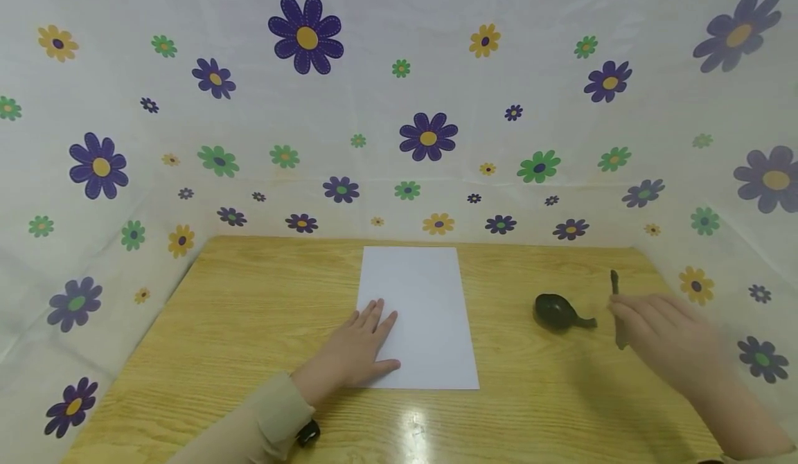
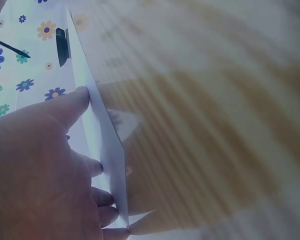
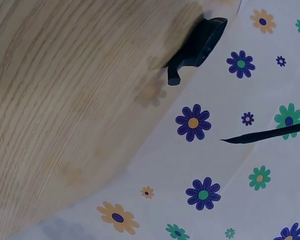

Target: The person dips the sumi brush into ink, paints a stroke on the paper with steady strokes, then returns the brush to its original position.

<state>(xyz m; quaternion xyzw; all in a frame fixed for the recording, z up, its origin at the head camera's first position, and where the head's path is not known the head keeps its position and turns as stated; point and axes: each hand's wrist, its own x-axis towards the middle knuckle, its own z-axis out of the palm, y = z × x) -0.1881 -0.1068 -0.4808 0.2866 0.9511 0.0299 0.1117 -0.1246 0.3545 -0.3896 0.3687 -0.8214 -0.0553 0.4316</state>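
Dark handled dish (image 3: 200, 42) on the grained tabletop (image 3: 65, 75), a dark stick (image 3: 270, 135) apart from it
I see the dish's stubby handle (image 3: 174, 75) bent downward in view; below and right of the dish, the stick crosses in front of white cloth (image 3: 220, 160) printed with purple, orange and green flowers, its tapered tip being the end nearer the dish

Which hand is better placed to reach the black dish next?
Likely the right hand: it is nearer the dish, though it holds a stick; the left hand rests on the paper, farther away.
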